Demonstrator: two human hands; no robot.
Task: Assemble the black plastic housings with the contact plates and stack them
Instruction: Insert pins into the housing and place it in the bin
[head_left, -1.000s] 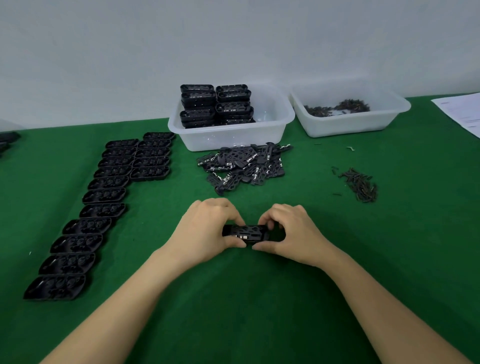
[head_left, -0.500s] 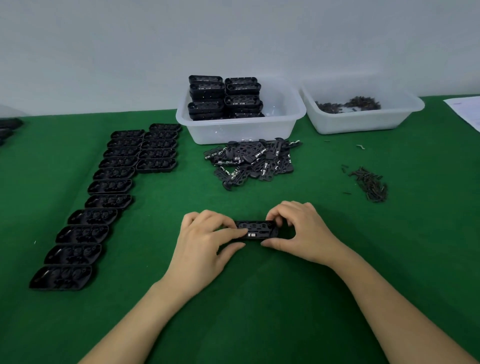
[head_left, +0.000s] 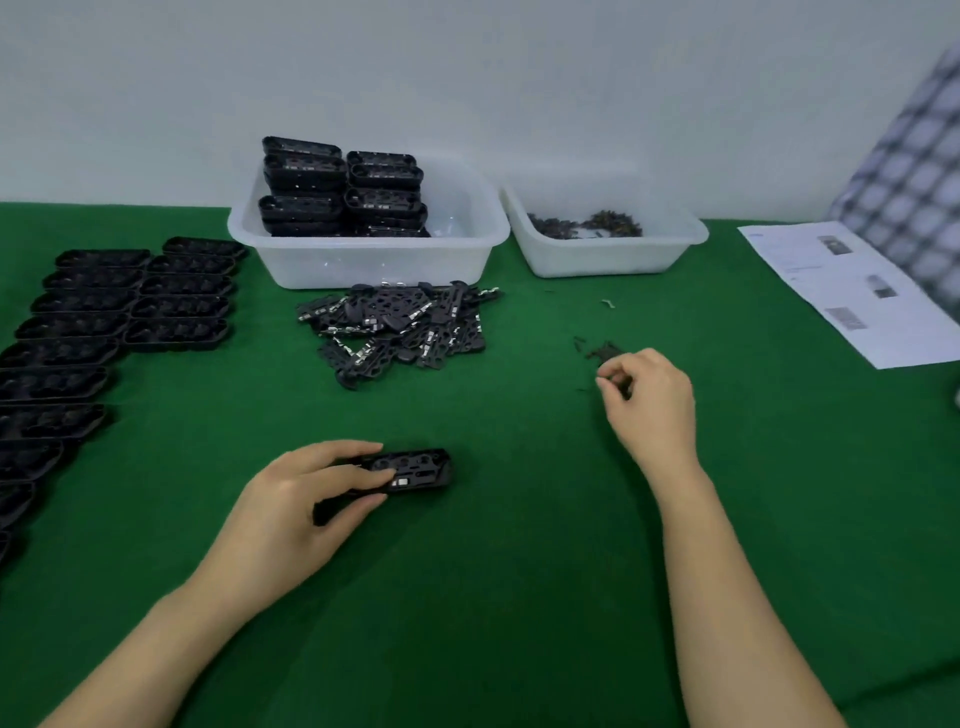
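My left hand grips a black plastic housing with a contact plate in it, resting on the green table in front of me. My right hand is off to the right over a small heap of dark screws, fingers pinched together; whether a screw is between them is hidden. A loose pile of contact plates lies behind the housing. Empty housings lie in rows at the left. Finished housings stand stacked inside a white bin.
A second white bin at the back right holds small dark parts. A printed sheet of paper lies at the far right, with a checked cloth above it. A white wall borders the table's back edge.
My right hand let go of the housing and moved right to the screw heap. My left hand kept hold of the housing. The view shifted to the right.
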